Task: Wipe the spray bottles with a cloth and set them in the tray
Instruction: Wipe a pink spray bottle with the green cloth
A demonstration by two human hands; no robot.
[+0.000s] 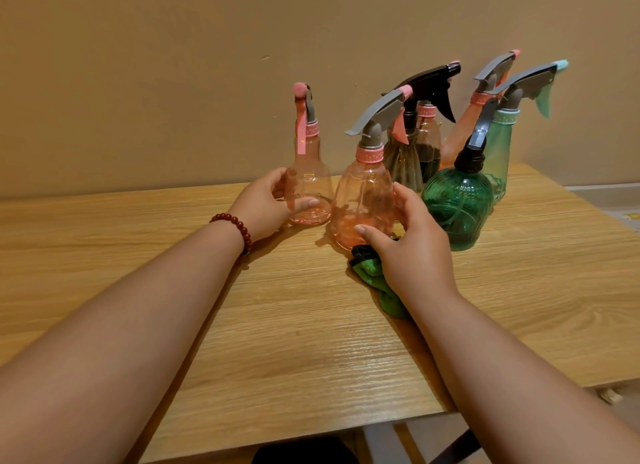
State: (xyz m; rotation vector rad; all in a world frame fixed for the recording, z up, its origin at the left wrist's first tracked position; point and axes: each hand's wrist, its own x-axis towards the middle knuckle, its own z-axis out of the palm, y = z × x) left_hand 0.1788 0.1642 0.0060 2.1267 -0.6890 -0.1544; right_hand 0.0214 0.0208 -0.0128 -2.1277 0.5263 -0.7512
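Pink clear spray bottle (310,186) gripped in left hand (268,205); right hand (412,245) curls round rounder pink bottle (360,200), green cloth (372,276) beneath, near wooden table (311,325)'s far edge; beige wall (173,65).

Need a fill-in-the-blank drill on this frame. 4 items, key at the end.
1. The bead bracelet sits on the ____ wrist.
2. The cloth lying under the right hand is ____.
3. The far-left bottle gripped by the left hand and the centre bottle gripped by the right hand are both ____.
4. All the bottles stand on a ____ table.

Missing words: left; green; pink; wooden
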